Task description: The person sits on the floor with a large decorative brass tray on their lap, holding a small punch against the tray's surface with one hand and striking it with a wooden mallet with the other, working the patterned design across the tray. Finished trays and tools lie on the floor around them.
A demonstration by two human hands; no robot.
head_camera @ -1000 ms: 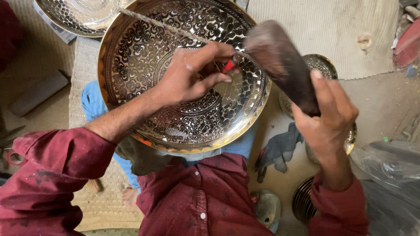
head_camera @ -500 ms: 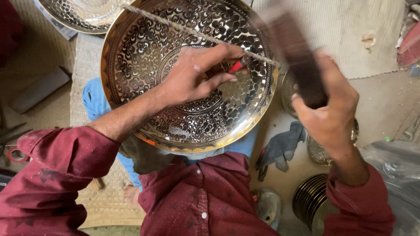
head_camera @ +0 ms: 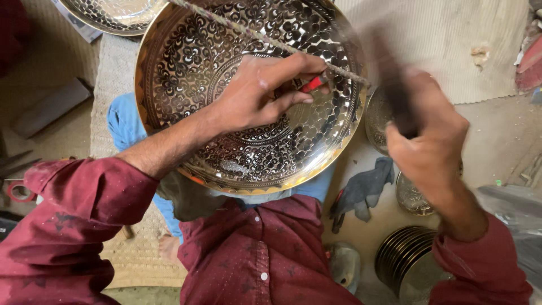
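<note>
A worn earthen floor with a pale ribbed mat [head_camera: 451, 51] and a coarse woven mat [head_camera: 113, 237] under the seated person forms the workplace, seen from above past a dark red shirt. A large round brass tray [head_camera: 248, 90] rests tilted across the lap, its rim toward the body; the bright metal is covered in dense chased scrollwork, concentric bands around a central medallion, with a smooth raised golden edge. The left hand [head_camera: 262, 93] lies on the tray's face, fingers pinched closed around a small red-handled punch [head_camera: 314, 83] whose tip meets the metal near the centre. The right hand [head_camera: 432, 144] is clenched around a dark wooden mallet [head_camera: 395, 96], blurred by motion beside the tray's right rim, so its exact shape is hard to make out. For clean work the punch seems best kept steady and nearly square to the surface, the heel of the hand braced on the tray, and the blows kept light and even so that the pattern stays regular. A thin twisted cord or rod [head_camera: 271, 39] crosses the upper tray. Nearby lie a second patterned tray [head_camera: 113, 17], smaller embossed dishes [head_camera: 415, 195], a stack of dark plates [head_camera: 409, 260] and a grey cloth [head_camera: 364, 189].
</note>
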